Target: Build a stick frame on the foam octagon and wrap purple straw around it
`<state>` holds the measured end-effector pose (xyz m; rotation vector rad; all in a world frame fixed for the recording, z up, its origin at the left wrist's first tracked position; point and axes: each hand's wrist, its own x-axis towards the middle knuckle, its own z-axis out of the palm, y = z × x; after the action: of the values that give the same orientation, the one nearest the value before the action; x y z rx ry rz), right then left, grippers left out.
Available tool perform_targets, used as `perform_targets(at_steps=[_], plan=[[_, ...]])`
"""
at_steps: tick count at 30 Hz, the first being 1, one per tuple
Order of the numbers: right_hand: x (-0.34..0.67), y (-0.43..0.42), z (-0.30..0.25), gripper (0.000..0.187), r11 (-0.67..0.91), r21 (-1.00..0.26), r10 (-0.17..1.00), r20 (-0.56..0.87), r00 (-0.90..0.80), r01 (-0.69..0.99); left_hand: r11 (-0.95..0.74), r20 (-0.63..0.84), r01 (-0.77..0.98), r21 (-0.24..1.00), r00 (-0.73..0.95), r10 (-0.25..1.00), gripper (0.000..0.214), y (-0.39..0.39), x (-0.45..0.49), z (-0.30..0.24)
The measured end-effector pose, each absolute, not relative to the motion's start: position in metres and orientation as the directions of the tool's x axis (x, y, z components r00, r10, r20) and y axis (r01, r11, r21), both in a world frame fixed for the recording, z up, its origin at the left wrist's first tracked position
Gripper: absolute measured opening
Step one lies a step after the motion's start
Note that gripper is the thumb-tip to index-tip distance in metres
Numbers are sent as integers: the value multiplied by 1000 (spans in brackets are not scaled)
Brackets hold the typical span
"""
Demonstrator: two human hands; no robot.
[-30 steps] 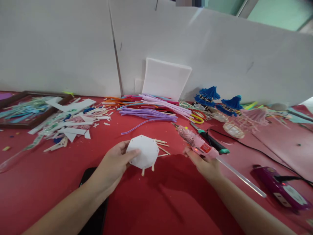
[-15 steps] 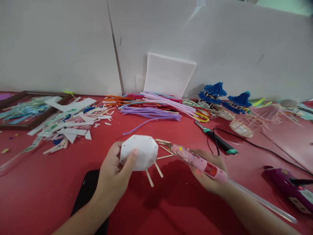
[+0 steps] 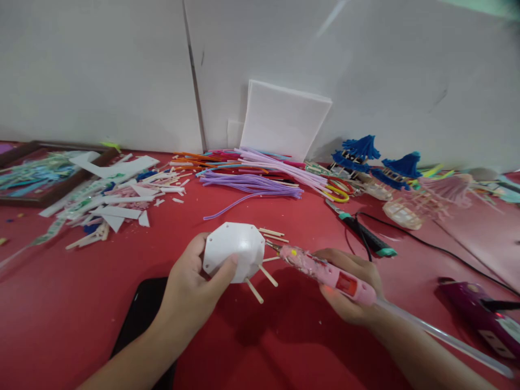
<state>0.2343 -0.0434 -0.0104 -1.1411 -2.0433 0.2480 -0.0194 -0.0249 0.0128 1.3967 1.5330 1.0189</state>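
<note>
At centre of the frame, the left hand (image 3: pixel 190 281) clamps a white octagonal plate (image 3: pixel 231 245) with two protruding sticks (image 3: pixel 255 292); right of centre, the right hand (image 3: pixel 353 312) grips a pink glue gun (image 3: pixel 323 272), nozzle (image 3: pixel 273 247) beside the plate

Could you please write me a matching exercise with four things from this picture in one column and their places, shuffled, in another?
Things:
1. white octagon
2. pink glue gun
3. stack of white sheets
4. purple socket block

Places:
A. leaning against the wall
B. in the right hand
C. lying on the red table
D. in the left hand

Pairs: 1-D, 2-B, 3-A, 4-C.
</note>
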Motion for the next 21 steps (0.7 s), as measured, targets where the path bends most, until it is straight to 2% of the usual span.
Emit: perform_targets(at_steps=[4,8,12,15,21], plan=[[236,-44,-10,20,589,-461,785,523,-333,664,43,-23,411,910,-54,998,35,-26,-19,15],[235,-42,-12,20,615,-421,755,558,-344,667,43,-20,455,889,-54,998,40,-27,-19,15],[233,-41,-8,19,629,-385,736,575,-358,675,39,-22,441,897,-42,999,42,-27,-19,12],[231,-41,-3,18,624,-373,750,534,-391,687,37,-26,415,909,-33,999,42,-27,-20,12],[229,-41,1,17,625,-371,753,517,-407,687,100,-97,331,938,-25,995,39,-28,-19,12]])
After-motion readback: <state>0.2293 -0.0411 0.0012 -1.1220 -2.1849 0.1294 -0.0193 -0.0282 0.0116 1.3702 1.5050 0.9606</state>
